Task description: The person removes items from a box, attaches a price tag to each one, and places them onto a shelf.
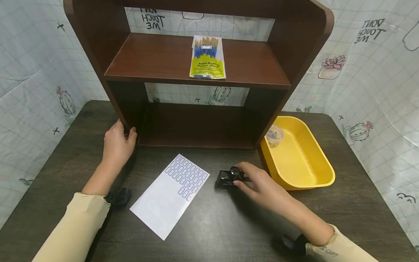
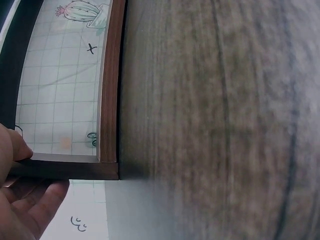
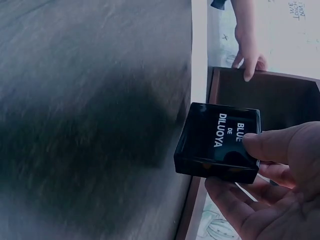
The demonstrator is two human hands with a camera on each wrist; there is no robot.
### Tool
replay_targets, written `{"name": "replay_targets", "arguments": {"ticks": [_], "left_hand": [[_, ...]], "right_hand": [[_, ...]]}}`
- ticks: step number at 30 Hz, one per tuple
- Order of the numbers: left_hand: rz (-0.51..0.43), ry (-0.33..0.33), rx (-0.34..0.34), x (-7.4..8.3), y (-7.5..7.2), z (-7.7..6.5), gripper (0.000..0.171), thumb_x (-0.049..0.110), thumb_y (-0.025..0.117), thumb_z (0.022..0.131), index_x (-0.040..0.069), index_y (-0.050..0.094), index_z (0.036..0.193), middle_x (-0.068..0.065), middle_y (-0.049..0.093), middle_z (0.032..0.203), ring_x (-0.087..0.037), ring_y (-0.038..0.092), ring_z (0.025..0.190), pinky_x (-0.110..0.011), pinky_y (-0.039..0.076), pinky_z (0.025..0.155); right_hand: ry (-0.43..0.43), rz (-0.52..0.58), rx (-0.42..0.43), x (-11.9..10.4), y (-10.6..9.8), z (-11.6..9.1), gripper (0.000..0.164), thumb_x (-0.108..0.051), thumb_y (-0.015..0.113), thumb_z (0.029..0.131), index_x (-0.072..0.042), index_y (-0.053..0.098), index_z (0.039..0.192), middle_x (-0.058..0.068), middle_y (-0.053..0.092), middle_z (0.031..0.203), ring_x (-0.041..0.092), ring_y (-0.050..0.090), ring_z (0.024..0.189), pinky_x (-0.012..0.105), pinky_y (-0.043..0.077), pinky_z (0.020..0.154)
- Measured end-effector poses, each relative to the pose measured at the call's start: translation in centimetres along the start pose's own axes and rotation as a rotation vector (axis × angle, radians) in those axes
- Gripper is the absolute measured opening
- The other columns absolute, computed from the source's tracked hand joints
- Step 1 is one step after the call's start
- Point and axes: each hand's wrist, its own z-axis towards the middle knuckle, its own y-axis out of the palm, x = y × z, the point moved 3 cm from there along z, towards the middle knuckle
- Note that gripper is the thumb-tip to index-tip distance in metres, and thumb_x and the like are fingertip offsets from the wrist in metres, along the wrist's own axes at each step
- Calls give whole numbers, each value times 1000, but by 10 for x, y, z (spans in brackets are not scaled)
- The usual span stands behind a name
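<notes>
In the head view my left hand (image 1: 118, 142) grips the front edge of the left side panel of a dark brown wooden shelf (image 1: 196, 142). Thumb and fingers lie on either side of that panel (image 2: 65, 170) in the left wrist view. My right hand (image 1: 258, 183) holds a black perfume bottle (image 3: 215, 137) lettered BLUE DE DILUOYA, thumb on its face and fingers beneath. From the head, this bottle (image 1: 225, 178) shows just in front of the shelf's lower right. Left of it, a white sheet of blue-bordered labels (image 1: 160, 207) lies slantwise on the dark table.
A yellow tub (image 1: 302, 182) stands against the shelf's right side, with a small clear cup (image 1: 275, 134) of small items inside. On the middle board rests a pack of artist brushes (image 1: 207, 69). Patterned cloth (image 1: 36, 72) hangs around the table.
</notes>
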Motion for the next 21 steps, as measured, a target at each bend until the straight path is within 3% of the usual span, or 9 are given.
{"name": "replay_targets", "arguments": {"ticks": [15,21], "left_hand": [[6,-6,9,1,-1,0,25,10,55,104,-9,60,120,-32,67,108,-50,70,90,-60,55,72],[7,-9,6,0,0,0,25,10,55,104,-9,60,119,-33,67,108,-50,70,91,-60,55,73]], "right_hand": [[-8,-11,-7,-5,15,7,29,-4,76,93,-5,63,119,3,71,108,17,71,102,37,62,90],[-25,-64,3,-6,15,7,31,-5,77,93,-5,64,120,2,70,107,17,70,99,36,62,89]]}}
